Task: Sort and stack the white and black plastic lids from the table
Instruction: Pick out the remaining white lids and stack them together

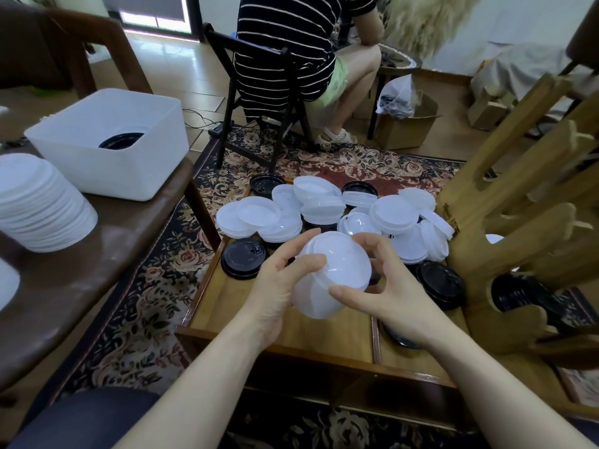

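A patterned floral rug (155, 286) is spread over a pale tiled floor (181, 69). At nine o'clock a brown seat (107, 254) is seen, on which a tall stack of white lids (42, 205) is set at the far left, and a white plastic bin (110, 140) stands just beyond it towards ten o'clock. Inside the bin a black lid (121, 140) is seen lying on the bottom.

At the centre a low wooden desk (324, 335) with a raised rim is placed on the rug. Loose white lids (324, 205) are heaped across its far half, overlapping one another, and black lids (243, 258) lie around the heap, one at the desk's left edge and another (440, 285) to the right.

Above the desk, a small stack of white lids (334, 277) is held between both hands. The left grip (275, 286) is curled round the stack's left side, thumb on top. The right grip (389, 286) is closed on the right side, the lids pinched between thumb and fingers.

At twelve o'clock a person in a striped top (285, 43) is seated on a dark folding chair (252, 102), back turned. Towards one o'clock a cardboard box (405, 124) with a plastic bag in it stands on the floor. At three o'clock a carved wooden frame (518, 222) rises beside the desk, with more black lids (515, 293) seen through it.
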Available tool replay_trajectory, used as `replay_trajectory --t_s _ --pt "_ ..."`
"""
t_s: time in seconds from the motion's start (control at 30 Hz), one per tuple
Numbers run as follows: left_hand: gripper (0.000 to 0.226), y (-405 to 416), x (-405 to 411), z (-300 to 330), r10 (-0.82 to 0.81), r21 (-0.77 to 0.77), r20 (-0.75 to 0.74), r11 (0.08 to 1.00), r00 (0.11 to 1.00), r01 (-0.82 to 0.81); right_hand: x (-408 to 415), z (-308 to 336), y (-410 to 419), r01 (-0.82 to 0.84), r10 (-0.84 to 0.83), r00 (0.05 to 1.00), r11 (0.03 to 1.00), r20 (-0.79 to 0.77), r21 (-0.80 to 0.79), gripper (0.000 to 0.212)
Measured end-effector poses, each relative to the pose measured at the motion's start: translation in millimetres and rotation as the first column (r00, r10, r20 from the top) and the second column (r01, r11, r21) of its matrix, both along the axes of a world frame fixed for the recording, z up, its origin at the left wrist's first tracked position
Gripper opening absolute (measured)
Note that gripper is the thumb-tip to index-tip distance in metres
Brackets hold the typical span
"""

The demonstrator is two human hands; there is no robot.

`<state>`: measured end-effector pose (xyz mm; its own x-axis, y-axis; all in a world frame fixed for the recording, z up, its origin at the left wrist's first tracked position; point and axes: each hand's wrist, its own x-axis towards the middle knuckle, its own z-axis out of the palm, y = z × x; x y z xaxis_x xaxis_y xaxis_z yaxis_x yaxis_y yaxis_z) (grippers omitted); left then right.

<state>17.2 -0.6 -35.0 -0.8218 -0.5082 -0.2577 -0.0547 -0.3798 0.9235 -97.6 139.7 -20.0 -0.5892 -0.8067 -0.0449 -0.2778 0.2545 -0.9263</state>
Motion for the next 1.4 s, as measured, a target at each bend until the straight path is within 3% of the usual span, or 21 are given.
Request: replay_trajectory --t_s 0.3,0.57,0.7,0.83,0.87,0.93,1.0,1.03,1.2,1.3,1.4 --pt "0.064 3 4 3 -0.001 -0.023 -0.008 1.000 1.000 0.001 4 -3 -2 -0.075 0.078 0.988 0.997 0.133 -0.029 0.082" --pt "0.070 14 10 3 -0.123 -0.035 0.172 0.991 0.977 0.131 0 -16 9 -0.122 0.118 0.984 0.992 0.131 0.020 0.087" --pt "0.052 12 9 1 0.012 0.044 0.149 0.999 0.989 -0.019 0 -22 8 -0.142 0.143 0.979 0.990 0.148 -0.019 0.085" --pt "0.040 -3 6 1 0.201 0.053 0.126 0.976 0.971 -0.209 -10 -28 -5 -0.061 0.066 0.988 0.997 0.137 -0.036 0.059" --pt "0.040 -8 5 -1 0.238 0.047 0.130 0.968 0.962 -0.246 -15 -32 -10 -0.017 0.017 0.996 1.000 0.093 0.001 0.053" --pt "0.046 -11 7 -6 0.307 0.042 0.133 0.948 0.943 -0.314 -24 -41 -15 0.021 -0.007 0.988 0.995 -0.151 0.093 0.044" --pt "0.048 -14 9 -10 0.382 0.044 0.139 0.919 0.913 -0.391 -31 -53 -22 -0.016 0.087 0.901 0.986 -0.425 0.168 0.036" --pt "0.046 -16 9 -11 0.421 0.046 0.141 0.902 0.896 -0.430 -33 -59 -27 -0.042 0.151 0.859 0.973 -0.489 0.227 0.038" --pt "0.040 -29 10 -10 0.528 0.160 0.197 0.814 0.826 -0.558 -25 -77 -45 -0.051 0.302 0.672 0.929 -0.676 0.365 0.043" --pt "0.036 -31 9 -9 0.525 0.199 0.213 0.803 0.824 -0.562 -20 -84 -44 0.016 0.268 0.535 0.945 -0.801 0.327 0.038" --pt "0.036 -30 8 -9 0.515 0.218 0.211 0.804 0.831 -0.554 -21 -90 -41 0.053 0.217 0.464 0.961 -0.859 0.272 0.029"
